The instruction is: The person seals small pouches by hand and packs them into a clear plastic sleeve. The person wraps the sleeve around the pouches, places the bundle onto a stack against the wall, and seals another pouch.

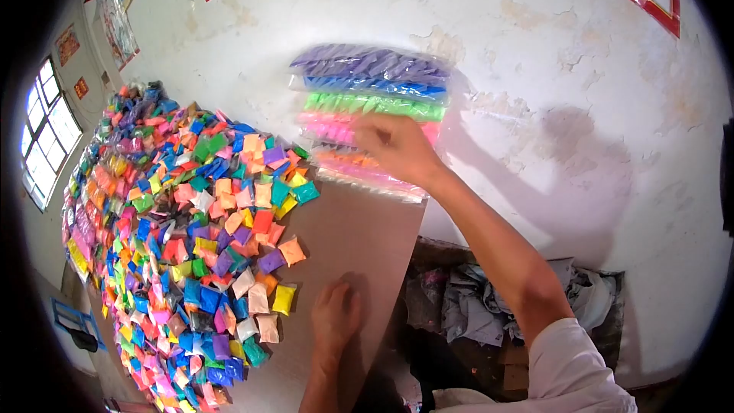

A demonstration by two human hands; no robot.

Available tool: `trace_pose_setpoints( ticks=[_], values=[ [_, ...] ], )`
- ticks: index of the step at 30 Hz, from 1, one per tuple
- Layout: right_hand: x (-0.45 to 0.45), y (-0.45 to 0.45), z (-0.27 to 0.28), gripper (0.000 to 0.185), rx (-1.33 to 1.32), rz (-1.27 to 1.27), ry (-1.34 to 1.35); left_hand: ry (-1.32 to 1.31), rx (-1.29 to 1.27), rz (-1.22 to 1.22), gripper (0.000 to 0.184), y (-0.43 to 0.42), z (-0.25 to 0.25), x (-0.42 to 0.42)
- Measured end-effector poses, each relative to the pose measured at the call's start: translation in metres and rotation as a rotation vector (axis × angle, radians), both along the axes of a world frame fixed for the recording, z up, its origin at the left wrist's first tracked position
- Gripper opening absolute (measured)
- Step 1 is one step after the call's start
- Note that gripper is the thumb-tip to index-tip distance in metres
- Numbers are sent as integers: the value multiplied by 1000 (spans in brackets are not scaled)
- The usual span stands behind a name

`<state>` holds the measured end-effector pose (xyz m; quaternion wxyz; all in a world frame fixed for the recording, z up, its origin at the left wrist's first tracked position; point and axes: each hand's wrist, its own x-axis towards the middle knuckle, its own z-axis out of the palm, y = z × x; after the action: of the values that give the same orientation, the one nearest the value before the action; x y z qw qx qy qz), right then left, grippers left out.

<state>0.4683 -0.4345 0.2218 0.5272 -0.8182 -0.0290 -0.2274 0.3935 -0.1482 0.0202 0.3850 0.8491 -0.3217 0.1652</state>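
Note:
Long clear plastic bags of small packets lie overlapped at the far table end by the wall, sorted in bands: a purple bag (375, 63), a blue bag (375, 87), a green bag (375, 105), a pink bag (329, 130) and an orange bag (344, 159). My right hand (390, 141) reaches over them, its fingers curled at the pink bag and somewhat blurred. Lower down, my left hand (336, 312) rests on the brown table with fingers folded in; no object shows in it. Close to its left sits a yellow packet (284, 299) at the edge of a packet pile (222, 260).
The pile of many-coloured packets covers the left of the brown tabletop (367, 245). A stained white wall (535, 69) stands behind the bags. Below the table's right edge is a box of crumpled grey sheeting (470, 306). A window (50, 134) is at far left.

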Motion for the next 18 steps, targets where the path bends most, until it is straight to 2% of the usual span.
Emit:
trace_pose_setpoints(
  ticks=[1, 4, 8, 13, 15, 18],
  values=[
    [-5, 1, -8, 30, -59, 11, -7, -1, 0, 2, 25, 0, 0, 0],
    [-22, 10, -33, 22, -8, -42, -124, -15, 2, -13, 25, -2, 0, 3],
    [-37, 7, -66, 20, -41, 1, -174, -36, -18, -35, 23, -4, 1, 3],
    [-81, 21, -93, 21, -44, 15, 29, -58, -17, -56, 22, -5, -1, 2],
    [-95, 24, -109, 22, -58, -2, 14, 24, -29, -36, 23, -5, -4, 0],
    [-121, 29, -127, 24, -62, -16, 59, -84, -30, -52, 21, -9, 7, -1]
  ],
)
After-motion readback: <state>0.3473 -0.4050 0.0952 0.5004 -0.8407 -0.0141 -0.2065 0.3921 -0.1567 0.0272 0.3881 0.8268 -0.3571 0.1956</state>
